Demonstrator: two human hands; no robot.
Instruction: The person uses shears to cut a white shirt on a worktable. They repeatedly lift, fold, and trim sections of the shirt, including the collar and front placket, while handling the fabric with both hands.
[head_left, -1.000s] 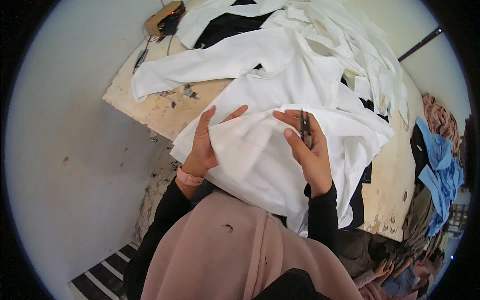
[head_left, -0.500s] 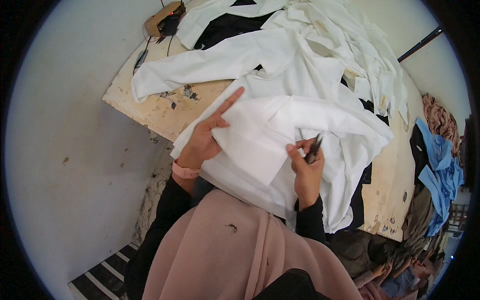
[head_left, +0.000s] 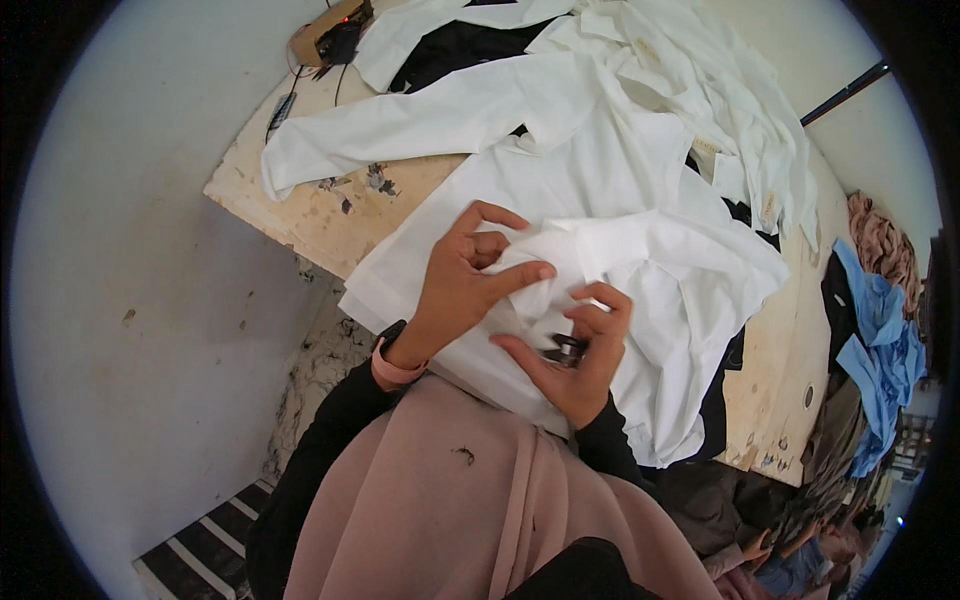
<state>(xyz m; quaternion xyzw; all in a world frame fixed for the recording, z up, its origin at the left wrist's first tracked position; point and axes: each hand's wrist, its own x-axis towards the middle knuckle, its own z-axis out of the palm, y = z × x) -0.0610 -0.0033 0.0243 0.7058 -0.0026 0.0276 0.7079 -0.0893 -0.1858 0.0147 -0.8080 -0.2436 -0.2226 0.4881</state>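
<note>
A white shirt [head_left: 690,270] lies bunched in front of me, one section lifted and folded over on itself. My left hand [head_left: 465,270] grips the raised fold, its thumb lying over the cloth and its index finger curled above. Close by on the right, my right hand [head_left: 590,355] has small dark thread snips [head_left: 566,350] tucked in its palm under bent fingers. Its thumb points left toward the fold; whether it also touches the cloth I cannot tell. The snips are partly hidden by the fingers and blurred.
More white shirts [head_left: 720,90] are heaped at the far side of the wooden table [head_left: 235,170], with black cloth [head_left: 465,50] among them. A brown box [head_left: 325,35] with wires stands at the far left. Blue garments [head_left: 880,340] hang at the right. Another person's hand [head_left: 757,545] shows lower right.
My left hand has moved right, from flat on the shirt to gripping its fold. My right hand has shifted left and lower, turning the snips into its palm. The cloth panel is now gathered up.
</note>
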